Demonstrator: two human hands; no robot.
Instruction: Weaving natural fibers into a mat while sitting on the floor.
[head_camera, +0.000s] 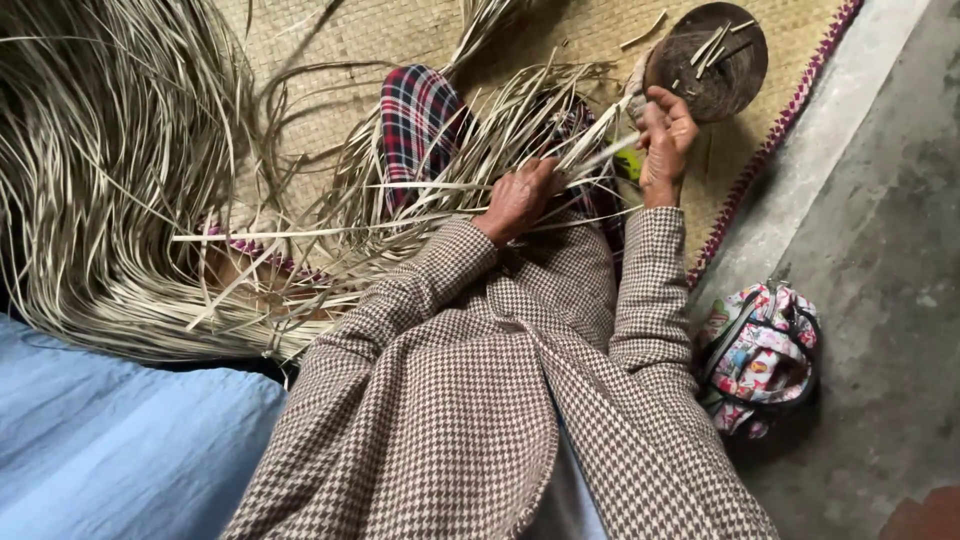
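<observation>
Fingers (655, 118) of right hand (665, 140) pinched shut on a pale strip (600, 155); left hand (518, 200) closed over loose strips (440, 190) on the lap. Large unworked bundle (110, 180) lying at left, woven mat (560, 30) beneath, round wooden block (735, 70) just beyond. Judged early: most strips untouched.

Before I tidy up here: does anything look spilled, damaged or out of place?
Little stands out. A few cut strip pieces lie loose on the round dark block, and a patterned bag sits off the mat on bare concrete. Both hands grip strips.
</observation>
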